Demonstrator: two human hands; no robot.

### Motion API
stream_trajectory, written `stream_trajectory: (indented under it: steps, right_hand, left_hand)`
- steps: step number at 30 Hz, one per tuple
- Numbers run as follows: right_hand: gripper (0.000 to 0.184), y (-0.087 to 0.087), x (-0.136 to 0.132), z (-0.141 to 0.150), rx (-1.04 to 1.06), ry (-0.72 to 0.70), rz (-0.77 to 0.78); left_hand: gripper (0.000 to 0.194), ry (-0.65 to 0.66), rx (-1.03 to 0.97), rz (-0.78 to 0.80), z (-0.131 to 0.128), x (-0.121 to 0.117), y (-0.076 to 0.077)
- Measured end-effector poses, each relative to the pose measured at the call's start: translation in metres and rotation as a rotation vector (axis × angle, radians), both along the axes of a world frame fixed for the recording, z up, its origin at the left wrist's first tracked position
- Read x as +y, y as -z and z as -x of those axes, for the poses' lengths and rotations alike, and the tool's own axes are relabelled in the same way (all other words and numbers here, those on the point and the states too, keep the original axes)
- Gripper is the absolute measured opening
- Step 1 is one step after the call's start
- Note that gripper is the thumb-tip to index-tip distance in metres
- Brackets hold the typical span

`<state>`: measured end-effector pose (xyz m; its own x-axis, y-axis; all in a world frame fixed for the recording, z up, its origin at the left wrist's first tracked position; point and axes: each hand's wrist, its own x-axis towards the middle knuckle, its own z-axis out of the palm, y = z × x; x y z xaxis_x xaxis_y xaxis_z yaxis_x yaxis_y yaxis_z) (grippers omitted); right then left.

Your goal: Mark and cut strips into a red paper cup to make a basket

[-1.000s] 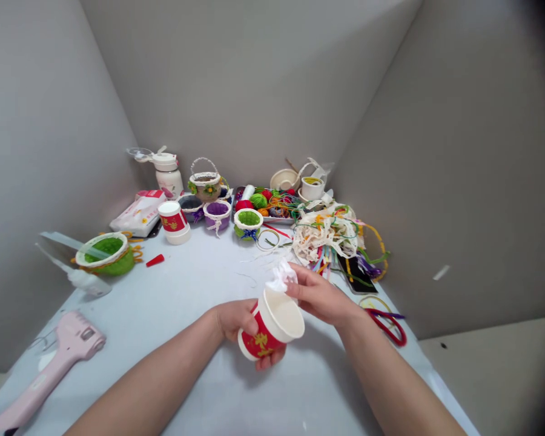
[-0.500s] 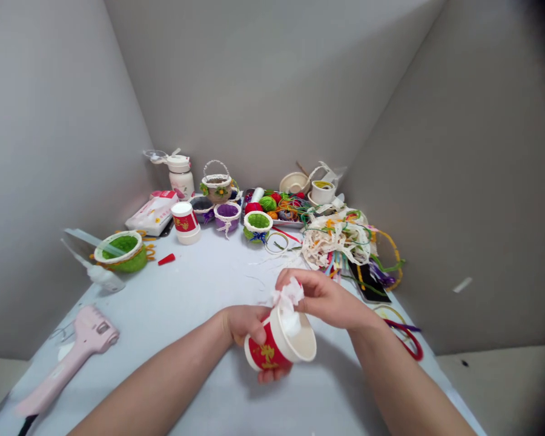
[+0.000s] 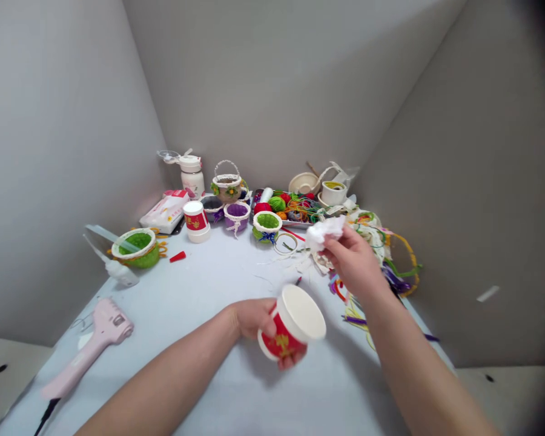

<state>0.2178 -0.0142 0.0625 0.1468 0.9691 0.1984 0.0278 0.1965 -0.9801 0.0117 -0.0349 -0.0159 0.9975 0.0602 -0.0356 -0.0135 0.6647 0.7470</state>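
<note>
Left hand (image 3: 255,318): grasping your cup (image 3: 287,339)
Right hand (image 3: 358,261): pinching tissue (image 3: 323,233), beyond your left
Cup interior (image 3: 303,312): looks bare; whether finished, unclear

A tilted red-and-white paper cup (image 3: 294,327) is gripped by the left hand (image 3: 257,317); crumpled tissue (image 3: 321,233) is pinched by the right hand (image 3: 356,261).

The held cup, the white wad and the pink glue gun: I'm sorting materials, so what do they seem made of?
Held cup: probably smooth paperboard, given its pale rim and red-and-gold band; perhaps plastic. White wad: likely tissue, soft and matte, judging by its crumpled folds; perhaps cloth. Pink glue gun: apparently smooth plastic, by its even colour and rounded shape.
</note>
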Motion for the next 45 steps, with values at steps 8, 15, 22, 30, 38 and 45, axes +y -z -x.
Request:
stream_trajectory:
  steps: [8, 15, 22, 30, 38, 45]
  right_hand:
    - [0.03, 0.025, 0.066, 0.134, -0.759, -0.166, -0.216]
    - [0.021, 0.071, 0.12, 0.191, -1.16, -0.322, -0.164]
    - [0.059, 0.083, 0.134, 0.199, -1.167, -0.432, -0.188]
    - [0.039, 0.039, 0.073, 0.109, -1.034, -0.389, -0.258]
    - [0.023, 0.054, -0.013, -0.02, -1.105, -0.173, -0.152]
    - [0.021, 0.082, -0.041, 0.002, -1.45, -0.333, -0.296]
  left_hand:
    - [0.068, 0.269, 0.092, -0.068, 0.006, -0.002, -0.007]
    - [0.064, 0.241, 0.148, -0.129, 0.01, 0.0, 0.009]
    - [0.058, 0.357, -0.019, -0.128, -0.001, 0.006, 0.017]
    - [0.067, 0.454, 0.094, -0.022, 0.011, 0.004, 0.012]
    - [0.071, -0.385, -0.245, 0.248, 0.019, 0.021, 0.001]
    - [0.061, -0.665, -0.182, 0.298, 0.012, 0.025, -0.004]
